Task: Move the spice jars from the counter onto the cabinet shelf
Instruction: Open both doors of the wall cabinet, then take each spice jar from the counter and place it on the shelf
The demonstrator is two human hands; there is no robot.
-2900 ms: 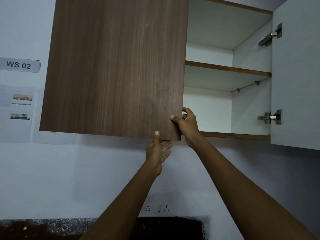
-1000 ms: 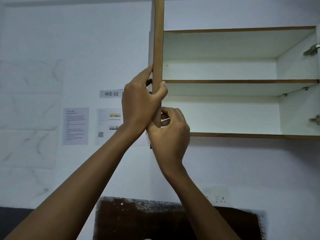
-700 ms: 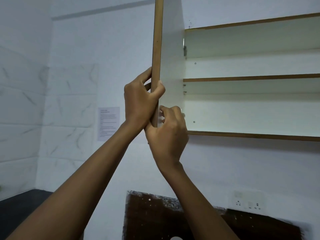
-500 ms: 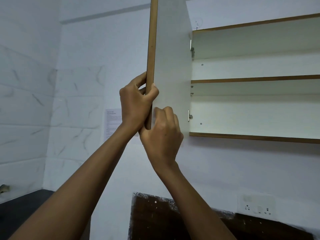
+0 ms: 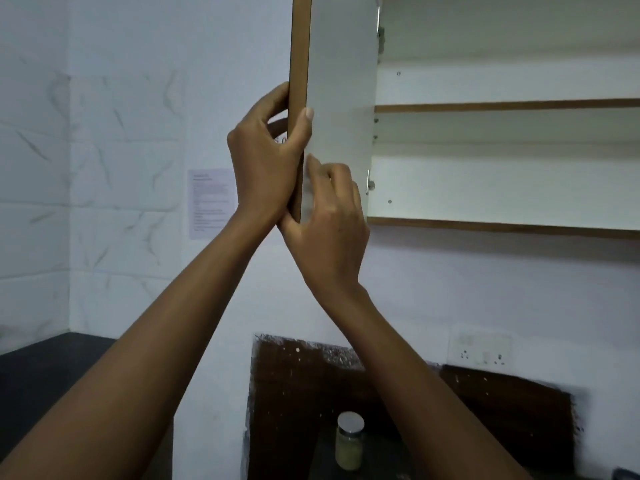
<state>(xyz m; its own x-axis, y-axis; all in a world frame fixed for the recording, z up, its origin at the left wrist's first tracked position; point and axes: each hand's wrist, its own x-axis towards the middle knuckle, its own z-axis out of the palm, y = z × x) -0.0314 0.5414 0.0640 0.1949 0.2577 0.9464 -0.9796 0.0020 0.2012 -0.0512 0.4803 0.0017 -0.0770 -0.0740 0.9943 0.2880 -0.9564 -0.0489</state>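
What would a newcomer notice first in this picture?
Probably the two raised hands at centre: the left hand and the right hand both grip the edge of the open cabinet door. Right of it are the white shelves; low in the middle, a lidded jar stands on the dark counter.

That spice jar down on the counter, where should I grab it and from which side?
Probably round the glass body of the spice jar, under its silver lid, coming from the front: it stands upright, with its round sides free.
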